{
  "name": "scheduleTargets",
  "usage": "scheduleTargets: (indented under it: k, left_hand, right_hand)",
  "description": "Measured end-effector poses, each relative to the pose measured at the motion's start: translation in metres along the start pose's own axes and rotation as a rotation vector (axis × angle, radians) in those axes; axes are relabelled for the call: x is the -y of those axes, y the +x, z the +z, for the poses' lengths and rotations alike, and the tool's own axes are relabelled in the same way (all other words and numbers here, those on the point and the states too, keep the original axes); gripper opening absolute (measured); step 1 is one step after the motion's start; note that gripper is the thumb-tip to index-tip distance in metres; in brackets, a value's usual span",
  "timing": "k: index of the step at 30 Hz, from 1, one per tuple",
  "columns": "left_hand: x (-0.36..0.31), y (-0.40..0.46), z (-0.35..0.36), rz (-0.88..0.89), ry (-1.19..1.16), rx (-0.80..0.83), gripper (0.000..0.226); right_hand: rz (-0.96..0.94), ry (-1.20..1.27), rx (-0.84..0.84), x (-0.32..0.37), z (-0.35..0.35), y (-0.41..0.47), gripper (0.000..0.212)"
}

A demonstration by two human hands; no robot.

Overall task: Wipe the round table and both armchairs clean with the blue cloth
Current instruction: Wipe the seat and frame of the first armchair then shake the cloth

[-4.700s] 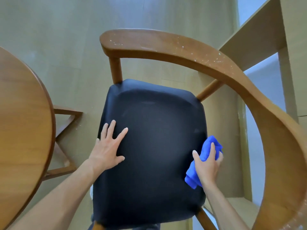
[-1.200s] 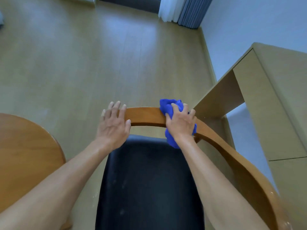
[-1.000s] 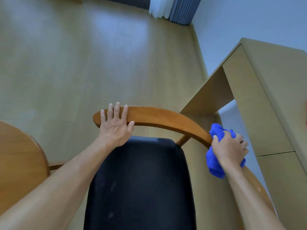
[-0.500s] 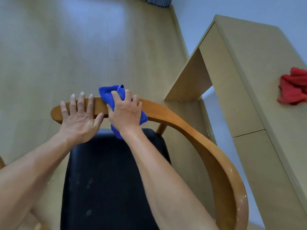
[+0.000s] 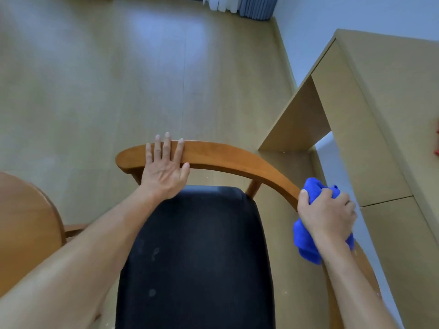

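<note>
While the left hand (image 5: 166, 172) lies flat with fingers spread on the curved wooden rail (image 5: 225, 157) of the armchair (image 5: 197, 257), the right hand (image 5: 326, 214) curls round the bunched blue cloth (image 5: 305, 243), pressing it to the rail's right side. Faint smudges mark the black seat. The round bench (image 5: 26, 224) shows at the left edge, a pale desk (image 5: 380, 96) on the right.

Soft daylight glares off the floor (image 5: 166, 43); wide-angle edges bend.
</note>
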State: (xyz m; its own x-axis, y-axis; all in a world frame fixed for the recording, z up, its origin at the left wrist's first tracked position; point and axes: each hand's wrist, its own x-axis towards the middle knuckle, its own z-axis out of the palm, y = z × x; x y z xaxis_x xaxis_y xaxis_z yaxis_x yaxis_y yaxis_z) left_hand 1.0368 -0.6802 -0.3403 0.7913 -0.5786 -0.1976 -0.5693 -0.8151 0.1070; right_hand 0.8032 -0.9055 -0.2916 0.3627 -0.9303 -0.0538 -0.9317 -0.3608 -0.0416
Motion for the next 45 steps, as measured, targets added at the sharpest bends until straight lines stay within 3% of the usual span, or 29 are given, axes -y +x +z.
scheduleTargets:
  k: [5,9,16,21,25,30,34,36,38,41,43,45]
  left_hand:
    - [-0.088,0.003,0.006,0.289,-0.035,0.032,0.063]
    - [-0.154,-0.006,0.013,0.394,0.002,0.091,0.067]
    - [-0.192,-0.022,0.017,0.405,0.000,0.107,0.066]
    - [-0.242,-0.050,0.018,0.529,-0.140,0.219,0.062]
    - [-0.280,-0.078,0.021,0.565,-0.240,0.272,0.063]
    - [-0.306,-0.106,0.020,0.594,-0.226,0.248,0.063]
    - [-0.307,-0.115,0.017,0.710,-0.065,0.232,0.067]
    - [-0.306,-0.119,0.013,0.708,-0.088,0.237,0.067]
    - [-0.309,-0.128,0.011,0.750,-0.071,0.235,0.073]
    - [-0.319,-0.153,0.014,0.834,0.014,0.227,0.086]
    - [-0.323,-0.170,0.020,0.855,0.054,0.197,0.090]
    - [-0.324,-0.179,0.024,0.860,0.081,0.158,0.089]
  right_hand:
    - [-0.350,0.127,0.076,0.075,0.018,0.006,0.067]
    - [-0.520,0.107,0.095,0.080,0.021,0.026,0.049]
    - [-0.090,-0.027,0.216,-0.039,-0.025,0.012,0.035]
    - [0.182,0.029,0.018,-0.106,-0.032,-0.068,0.037]
    - [0.395,0.314,-0.085,-0.142,-0.016,-0.128,0.048]
    - [0.272,0.340,-0.151,-0.139,-0.011,-0.136,0.074]
    - [0.103,0.342,-0.205,-0.129,-0.019,-0.103,0.064]
    - [0.049,0.344,-0.165,-0.138,-0.015,-0.109,0.069]
    - [0.056,0.378,-0.075,-0.158,-0.007,-0.132,0.088]
    - [0.211,0.459,0.202,-0.186,0.010,-0.194,0.116]
    - [0.332,0.461,0.382,-0.192,0.023,-0.240,0.123]
    - [0.438,0.442,0.415,-0.189,0.035,-0.271,0.120]
